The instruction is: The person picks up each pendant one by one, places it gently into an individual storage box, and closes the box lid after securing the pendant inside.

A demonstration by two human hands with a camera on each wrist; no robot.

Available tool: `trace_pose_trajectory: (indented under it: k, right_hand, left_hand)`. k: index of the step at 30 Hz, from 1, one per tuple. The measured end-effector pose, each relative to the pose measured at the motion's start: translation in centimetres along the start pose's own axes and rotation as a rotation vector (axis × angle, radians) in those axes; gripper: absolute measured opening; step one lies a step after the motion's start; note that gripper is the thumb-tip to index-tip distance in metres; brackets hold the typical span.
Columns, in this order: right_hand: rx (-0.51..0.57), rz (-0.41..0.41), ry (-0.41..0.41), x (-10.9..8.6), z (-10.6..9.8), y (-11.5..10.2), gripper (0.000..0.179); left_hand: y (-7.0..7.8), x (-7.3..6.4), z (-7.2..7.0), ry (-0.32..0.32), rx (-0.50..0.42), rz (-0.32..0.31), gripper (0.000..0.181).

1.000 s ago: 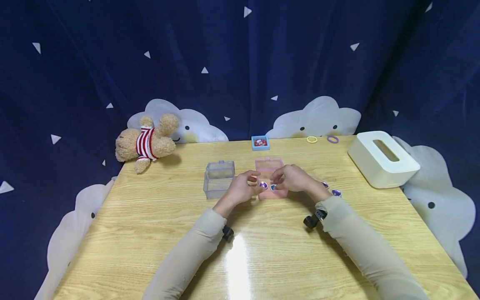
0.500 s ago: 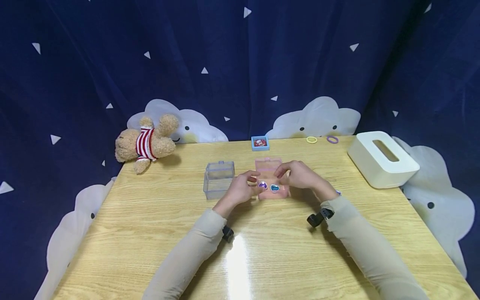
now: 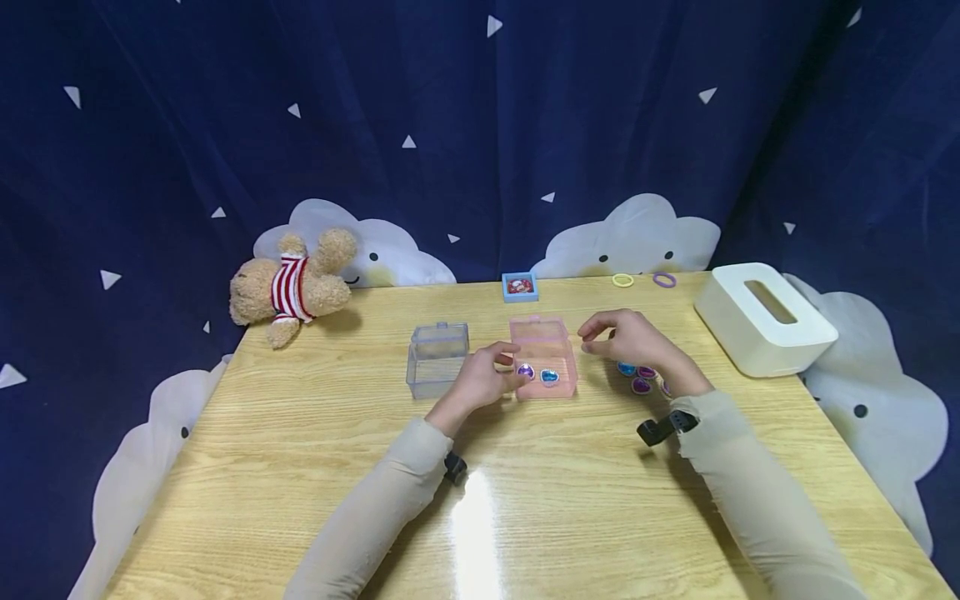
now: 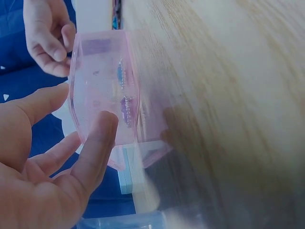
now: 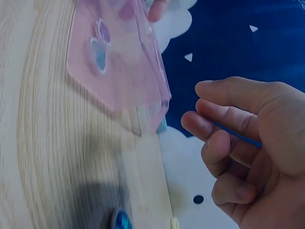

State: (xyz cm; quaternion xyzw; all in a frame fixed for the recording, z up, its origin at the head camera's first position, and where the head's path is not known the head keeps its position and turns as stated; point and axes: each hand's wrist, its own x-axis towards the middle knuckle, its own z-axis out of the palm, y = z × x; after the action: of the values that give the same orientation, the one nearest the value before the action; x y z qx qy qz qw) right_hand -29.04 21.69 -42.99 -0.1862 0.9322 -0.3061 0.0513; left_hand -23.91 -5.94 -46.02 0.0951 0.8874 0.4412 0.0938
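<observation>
A clear pink plastic box [image 3: 546, 392] with its lid raised stands mid-table. Inside lie a purple jewel [image 3: 526, 372] and a blue jewel [image 3: 550, 377], both with silvery edges. My left hand [image 3: 480, 378] holds the box at its left side; in the left wrist view, the thumb lies against the wall and other fingers reach the rim. My right hand [image 3: 636, 340] hovers right of the box, fingers loosely bent and holding nothing. Under it, partly hidden, several jewels lie on the table, including a blue one [image 3: 626, 368] and a purple one [image 3: 641, 386].
Left of the pink box stands a clear grey-blue box [image 3: 437, 388], lid up. Toward the back are a small blue frame [image 3: 521, 287], a yellow ring [image 3: 622, 281] and a purple ring [image 3: 664, 281]. A teddy bear [image 3: 288, 287] lies left; a white tissue box [image 3: 765, 321] stands right.
My right hand has let go of the blue jewel inside the pink box and drawn away to the right, uncovering the box's right side. The left hand has stayed at the box.
</observation>
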Motion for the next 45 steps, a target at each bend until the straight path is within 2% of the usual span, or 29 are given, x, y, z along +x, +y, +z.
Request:
trace_pose_trajectory:
  k: [16, 21, 35, 45]
  right_hand:
    - [-0.019, 0.129, 0.003, -1.8, -0.3, 5.3, 0.025]
    - [-0.018, 0.147, -0.003, -2.6, -0.4, 6.4, 0.027]
    - [-0.045, 0.199, -0.027, -3.4, 0.1, 7.4, 0.034]
    - [-0.15, 0.184, -0.007, -3.0, 0.5, 7.5, 0.033]
  left_hand:
    - [0.0, 0.0, 0.0, 0.002, 0.012, 0.006, 0.057]
    - [0.1, -0.1, 0.0, 0.004, 0.014, 0.001, 0.057]
    - [-0.1, 0.1, 0.1, 0.0, 0.008, 0.011, 0.057]
    - [0.0, 0.1, 0.2, 0.0, 0.005, -0.001, 0.057]
